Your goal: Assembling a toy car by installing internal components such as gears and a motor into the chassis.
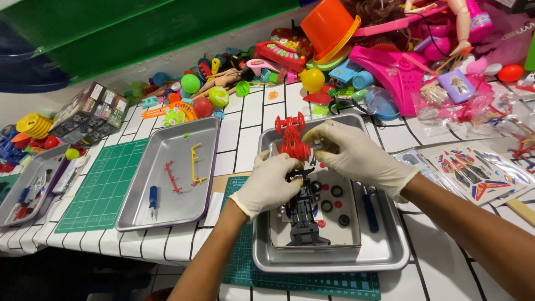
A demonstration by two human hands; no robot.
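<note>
Both of my hands wear white gloves over a metal tray (384, 253). My left hand (267, 187) grips the upper end of a black toy car chassis (304, 214) that stands in the tray. My right hand (356, 156) pinches a small part beside a red plastic parts frame (292, 136) held up between both hands. Small black rings and red pieces (333, 200) lie on a white sheet in the tray, and a blue-handled screwdriver (370, 212) rests along its right side.
A second metal tray (139, 214) to the left holds red and yellow plastic sprues and a small blue screwdriver (152, 198). Green cutting mats (103, 184) lie under and beside the trays. A pile of colourful toys (334, 50) fills the back. A sticker sheet (473, 173) lies at right.
</note>
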